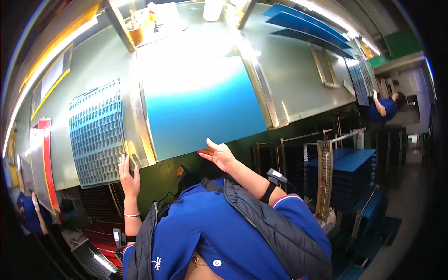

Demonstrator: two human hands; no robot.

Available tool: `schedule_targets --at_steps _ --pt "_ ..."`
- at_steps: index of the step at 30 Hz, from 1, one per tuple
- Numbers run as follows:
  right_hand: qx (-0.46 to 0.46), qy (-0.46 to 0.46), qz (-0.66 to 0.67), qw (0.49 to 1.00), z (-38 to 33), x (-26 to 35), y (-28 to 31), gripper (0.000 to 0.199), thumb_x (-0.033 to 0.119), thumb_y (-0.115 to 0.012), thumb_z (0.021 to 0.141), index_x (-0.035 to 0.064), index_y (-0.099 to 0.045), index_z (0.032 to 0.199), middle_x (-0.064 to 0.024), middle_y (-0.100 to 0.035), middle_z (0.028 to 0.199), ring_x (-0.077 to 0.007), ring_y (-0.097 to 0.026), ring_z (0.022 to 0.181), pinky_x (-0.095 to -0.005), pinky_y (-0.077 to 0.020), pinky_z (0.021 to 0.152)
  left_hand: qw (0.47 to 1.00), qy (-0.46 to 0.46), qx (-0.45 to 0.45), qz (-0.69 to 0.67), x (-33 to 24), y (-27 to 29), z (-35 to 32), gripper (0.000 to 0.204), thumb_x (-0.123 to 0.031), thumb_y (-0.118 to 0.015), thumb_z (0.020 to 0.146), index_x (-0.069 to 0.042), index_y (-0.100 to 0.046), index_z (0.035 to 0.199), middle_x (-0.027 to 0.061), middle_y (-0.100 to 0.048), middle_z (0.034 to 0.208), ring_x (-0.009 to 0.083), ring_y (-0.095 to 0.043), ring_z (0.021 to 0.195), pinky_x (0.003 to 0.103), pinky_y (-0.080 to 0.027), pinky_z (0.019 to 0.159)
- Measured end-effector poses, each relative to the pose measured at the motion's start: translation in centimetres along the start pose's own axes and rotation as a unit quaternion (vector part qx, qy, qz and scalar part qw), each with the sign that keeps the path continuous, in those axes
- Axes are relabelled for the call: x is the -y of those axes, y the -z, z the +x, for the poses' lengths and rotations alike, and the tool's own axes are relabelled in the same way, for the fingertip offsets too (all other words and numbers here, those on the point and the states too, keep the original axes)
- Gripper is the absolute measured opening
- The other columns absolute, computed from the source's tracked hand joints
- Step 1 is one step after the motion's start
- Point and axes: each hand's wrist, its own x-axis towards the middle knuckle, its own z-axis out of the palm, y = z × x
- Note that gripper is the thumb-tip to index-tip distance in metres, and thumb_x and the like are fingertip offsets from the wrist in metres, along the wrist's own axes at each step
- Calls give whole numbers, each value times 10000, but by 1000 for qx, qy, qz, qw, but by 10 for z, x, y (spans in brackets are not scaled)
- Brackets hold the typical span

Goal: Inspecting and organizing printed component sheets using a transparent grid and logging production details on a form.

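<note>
In front of me a flat blue sheet [205, 107] lies on the table between two metal rails, glaring white at its far part. My right hand [219, 156] is at its front edge, thumb raised over the edge and fingers stretched out just below it; whether they touch the sheet I cannot tell. At the front end of the left metal rail [145, 119] is my left hand [129, 179], fingers extended and holding nothing. Beside that hand lies a blue sheet with rows of dark printed shapes [95, 135].
Several blue sheets [308, 23] overhang the table at far right, near a small metal frame [324, 65]. A rack of stacked blue panels [343, 161] stands right of me. People work at far right [385, 109] and far left [32, 212]. A red-edged frame [46, 163] lies left.
</note>
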Motion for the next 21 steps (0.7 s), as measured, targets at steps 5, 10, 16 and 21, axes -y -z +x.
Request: schedule_targets --at_steps 5,10,16,21 --pt "-86 275 130 949 0 23 -24 150 80 -636 887 65 -613 1035 -30 -624 984 -178 -604 917 -357 -525 824 1000 -14 -14 5 3 6 -3 509 -97 -624 838 -3 -471 1314 225 -426 1394 378 -352 1335 449 -279 1109" --pt "-313 443 -106 834 -59 123 -20 115 55 -711 802 75 -639 889 -2 -633 833 -97 -569 682 -245 -436 512 997 17 36 72 15 11 -15 809 -218 -780 701 -35 -392 1387 230 -343 1447 380 -275 1373 438 -250 1130" --pt "-163 582 -502 619 -131 161 -65 223 142 -545 965 -50 -636 1032 -109 -674 951 -138 -611 828 -284 -504 756 997 32 19 68 41 3 -44 673 -218 -747 739 -50 -470 1330 172 -399 1430 330 -355 1342 411 -312 1105" --pt "-2 601 -725 336 -27 83 -48 518 -105 -471 751 141 -671 1160 -152 -617 1211 -344 -583 1138 -477 -443 990 997 17 33 75 35 12 -35 624 -264 -748 739 -60 -516 1281 173 -418 1412 324 -379 1325 425 -341 1083"
